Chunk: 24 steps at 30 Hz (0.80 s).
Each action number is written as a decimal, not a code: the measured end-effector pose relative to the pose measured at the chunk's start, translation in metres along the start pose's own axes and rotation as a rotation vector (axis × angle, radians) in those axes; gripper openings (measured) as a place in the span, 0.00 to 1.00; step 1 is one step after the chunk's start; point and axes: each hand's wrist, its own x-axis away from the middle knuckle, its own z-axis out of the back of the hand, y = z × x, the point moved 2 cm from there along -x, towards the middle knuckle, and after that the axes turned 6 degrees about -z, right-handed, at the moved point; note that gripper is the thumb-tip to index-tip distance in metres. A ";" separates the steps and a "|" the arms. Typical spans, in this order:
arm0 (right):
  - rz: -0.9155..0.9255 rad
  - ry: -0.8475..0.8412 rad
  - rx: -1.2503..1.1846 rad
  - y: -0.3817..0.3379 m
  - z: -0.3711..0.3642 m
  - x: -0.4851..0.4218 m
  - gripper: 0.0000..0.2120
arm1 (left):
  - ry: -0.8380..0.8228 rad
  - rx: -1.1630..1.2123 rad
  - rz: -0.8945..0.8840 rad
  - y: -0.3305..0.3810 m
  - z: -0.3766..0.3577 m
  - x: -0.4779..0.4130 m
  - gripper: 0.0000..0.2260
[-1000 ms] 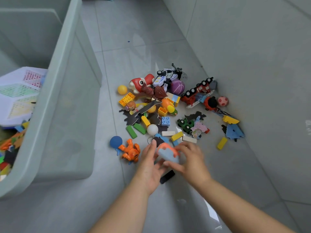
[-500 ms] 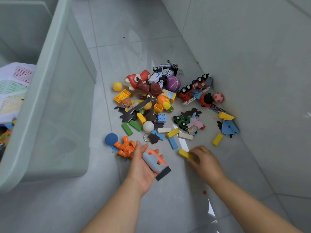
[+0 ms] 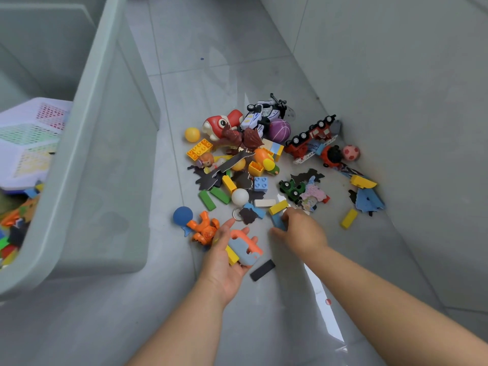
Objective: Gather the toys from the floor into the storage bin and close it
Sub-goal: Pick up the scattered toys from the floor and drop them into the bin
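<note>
A heap of toys lies on the grey tiled floor, among them a red fire truck point(image 3: 313, 140), a purple ball point(image 3: 280, 130) and several coloured blocks. My left hand point(image 3: 224, 260) lies palm up and carries an orange and blue foam toy point(image 3: 244, 248), a yellow block point(image 3: 232, 256) and a black block point(image 3: 262, 270). My right hand point(image 3: 299, 229) reaches into the near edge of the heap, its fingers curled round a blue block point(image 3: 277, 221). The pale green storage bin point(image 3: 87, 143) stands open at the left, with toys inside.
A grey wall point(image 3: 396, 88) runs along the right, hemming the heap into a corner. An orange figure point(image 3: 204, 229) and a blue ball point(image 3: 182, 215) lie beside my left hand. A white perforated board point(image 3: 29, 138) sits in the bin.
My right hand dropped the yellow block into my left palm, then moved forward to the blue block. My left hand stayed low with the foam toy.
</note>
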 end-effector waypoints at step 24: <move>0.402 0.115 -0.104 0.016 -0.015 0.030 0.11 | 0.032 -0.067 -0.046 0.008 0.010 -0.007 0.25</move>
